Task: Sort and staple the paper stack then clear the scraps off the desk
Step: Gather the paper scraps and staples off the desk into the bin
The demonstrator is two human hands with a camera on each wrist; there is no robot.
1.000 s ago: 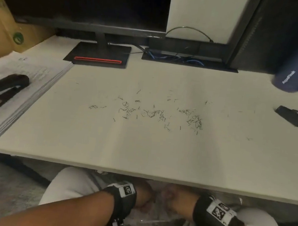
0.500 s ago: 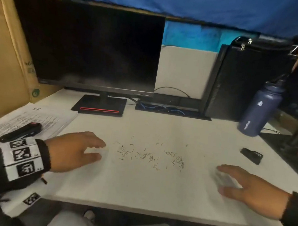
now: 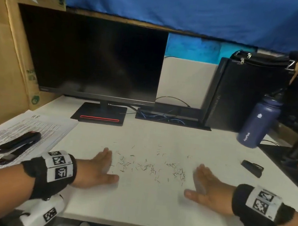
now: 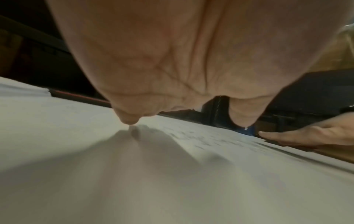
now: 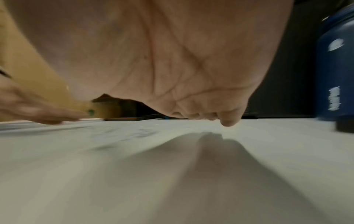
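Several loose bent staples (image 3: 150,167) lie scattered across the middle of the white desk (image 3: 144,207). My left hand (image 3: 101,168) stands flat-fingered on its edge at the left side of the scatter, palm facing right. At the right side my right hand (image 3: 203,187) mirrors it, palm facing left. Both hold nothing. In the wrist views each open palm (image 4: 172,60) (image 5: 162,60) hovers with fingertips at the desk. A paper stack (image 3: 24,137) lies at the far left with a black stapler (image 3: 17,144) on top.
A black monitor (image 3: 91,56) on its stand (image 3: 100,115) fills the back. A computer tower (image 3: 244,96) and a navy bottle (image 3: 258,123) stand at the right. A small black object (image 3: 252,168) lies right of my right hand. Cardboard (image 3: 4,53) walls the left.
Both hands came up from under the desk onto its top, then moved inward to flank the staples. The camera view tilted up and drew back.
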